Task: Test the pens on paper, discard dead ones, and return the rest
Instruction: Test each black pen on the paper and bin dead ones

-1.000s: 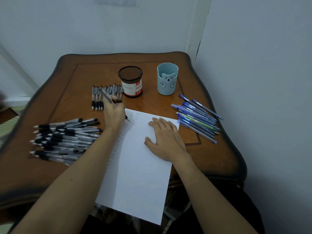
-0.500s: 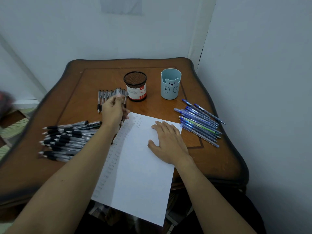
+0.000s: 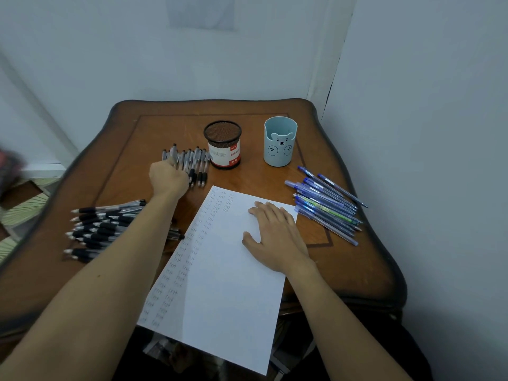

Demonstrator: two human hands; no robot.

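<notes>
Withdrawn from the paper (image 3: 220, 270) to the pen row (image 3: 196, 160) left of the mesh cup (image 3: 223, 145), with pen (image 3: 173, 152) gripped in left hand (image 3: 168, 177).

"Is it bright here?"

"No. It is dim and blue-grey. The light is soft, so shadows are faint."

"What is brightest?"

"The white sheet of paper (image 3: 220, 284). The right hand (image 3: 275, 237), flat on it, makes only a pale shadow."

"Any shine?"

"A weak one on the brown wooden surface (image 3: 154, 127), on its far side."

"Is it all sharp?"

"The middle is. The grey pen (image 3: 173, 151) that the left hand (image 3: 168, 177) grips looks a little fuzzy. A red and dark thing (image 3: 9, 169) at the left edge is just a smear. The surface's edges bend round near the sides."
</notes>
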